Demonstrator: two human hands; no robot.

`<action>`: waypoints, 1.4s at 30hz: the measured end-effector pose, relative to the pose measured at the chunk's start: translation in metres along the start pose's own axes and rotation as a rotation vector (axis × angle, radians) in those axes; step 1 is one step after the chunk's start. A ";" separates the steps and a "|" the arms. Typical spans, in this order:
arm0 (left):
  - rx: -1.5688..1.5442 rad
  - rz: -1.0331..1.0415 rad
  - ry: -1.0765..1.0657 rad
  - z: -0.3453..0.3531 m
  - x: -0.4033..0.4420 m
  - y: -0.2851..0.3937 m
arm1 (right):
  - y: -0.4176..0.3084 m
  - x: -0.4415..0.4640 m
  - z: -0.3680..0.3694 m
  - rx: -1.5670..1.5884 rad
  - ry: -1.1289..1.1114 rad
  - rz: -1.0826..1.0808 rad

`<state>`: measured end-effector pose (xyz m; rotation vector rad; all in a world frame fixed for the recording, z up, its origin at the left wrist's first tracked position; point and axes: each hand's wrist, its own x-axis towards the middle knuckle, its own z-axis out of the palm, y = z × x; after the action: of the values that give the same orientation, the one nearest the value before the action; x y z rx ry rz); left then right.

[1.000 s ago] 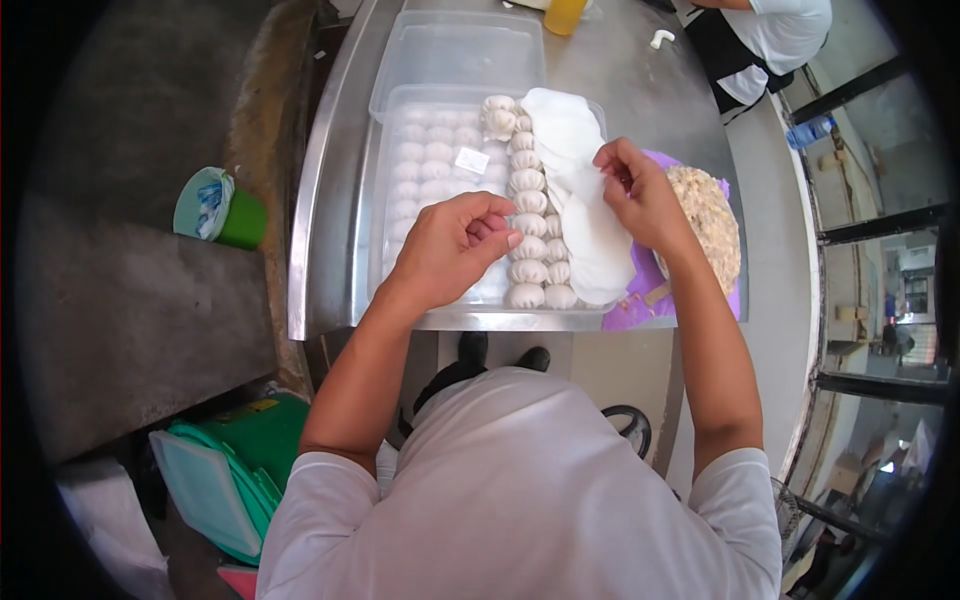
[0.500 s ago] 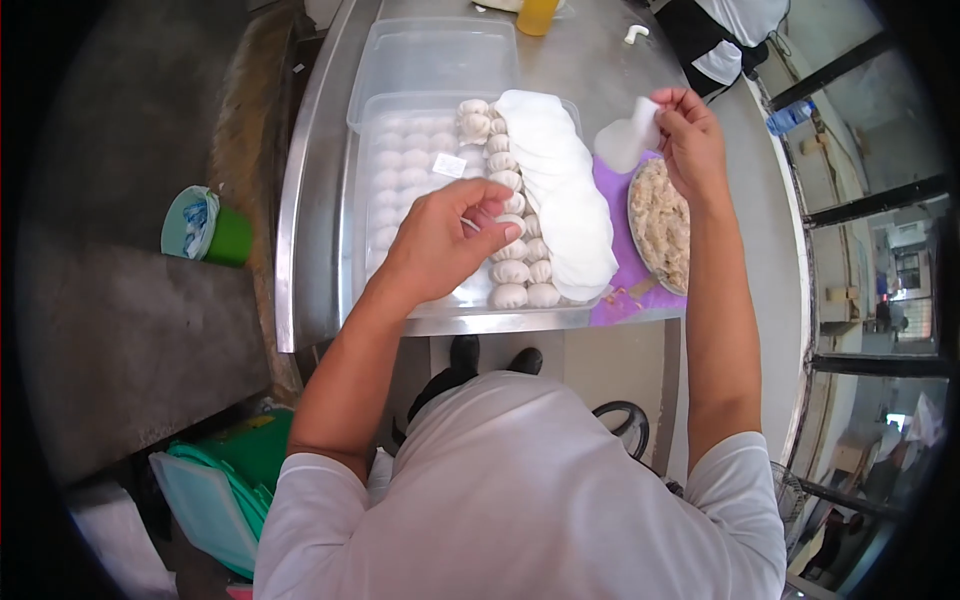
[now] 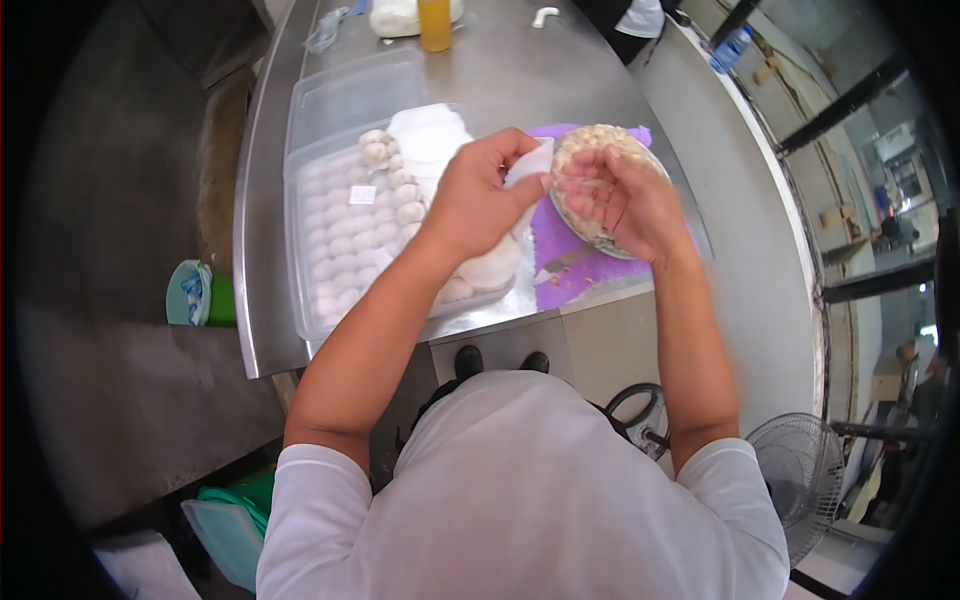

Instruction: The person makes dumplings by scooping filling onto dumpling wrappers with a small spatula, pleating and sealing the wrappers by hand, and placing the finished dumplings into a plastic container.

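Note:
My left hand (image 3: 475,200) pinches a thin white dumpling wrapper (image 3: 530,166) between thumb and fingers, above the table. Over the bowl of pale chopped filling (image 3: 592,140) is my right hand (image 3: 632,205), its fingers loosely bent and apart, with nothing visible in them. A pile of round white wrappers (image 3: 428,130) lies left of the bowl, partly hidden by my left hand and forearm. Beside it runs a line of folded dumplings (image 3: 408,194). They rest on a clear plastic container (image 3: 297,240), through which rows of more dumplings show.
A purple sheet (image 3: 562,288) lies under the bowl on the steel table (image 3: 510,85). Toward the back are a bottle of yellow liquid (image 3: 435,28), a white bundle (image 3: 392,18) and a small white fitting (image 3: 545,16). A fan (image 3: 800,470) stands low at right.
The wrapper has passed from my right hand to my left. My right hand has come down and left over the filling with its fingers opened. The view has shifted right.

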<state>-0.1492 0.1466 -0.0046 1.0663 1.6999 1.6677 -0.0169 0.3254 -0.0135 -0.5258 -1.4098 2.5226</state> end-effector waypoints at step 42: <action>1.267 -0.324 -0.161 0.109 -0.051 0.038 | 0.104 -0.083 -0.152 0.681 0.268 0.310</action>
<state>-0.0253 0.1639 0.0143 1.2246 2.6357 0.1425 0.1195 0.3605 -0.1582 -0.9356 -0.3478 2.7960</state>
